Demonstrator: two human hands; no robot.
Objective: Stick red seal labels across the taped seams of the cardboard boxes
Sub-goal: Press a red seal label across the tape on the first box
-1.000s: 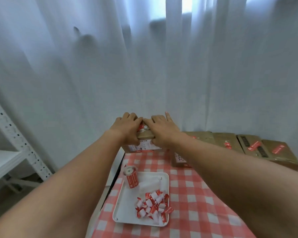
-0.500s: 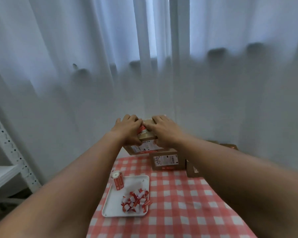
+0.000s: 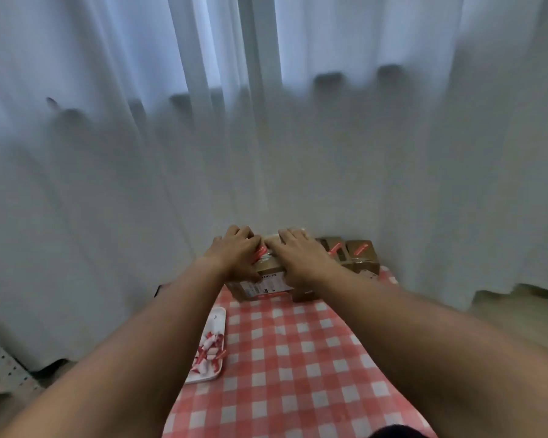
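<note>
A brown cardboard box (image 3: pixel 266 284) with a white shipping label on its front stands at the far end of the checked table. A red seal label (image 3: pixel 260 251) lies across its taped top, showing between my hands. My left hand (image 3: pixel 234 252) curls over the box's left top edge, its thumb down the front face. My right hand (image 3: pixel 298 254) lies flat on the top just right of the label, fingers stretched forward. More boxes (image 3: pixel 361 256) with red labels on top stand in a row to the right.
A white tray (image 3: pixel 217 320) holding several red-and-white curled label scraps (image 3: pixel 208 355) sits at the table's left edge. The red-and-white checked cloth (image 3: pixel 291 358) covers the table. White curtains (image 3: pixel 266 137) hang close behind the boxes. A perforated metal shelf post (image 3: pixel 0 363) is at the lower left.
My view has swung and the table appears from a different angle. Both hands have stayed on the same box top around the red label. The right fingers are stretched flatter than half a second ago.
</note>
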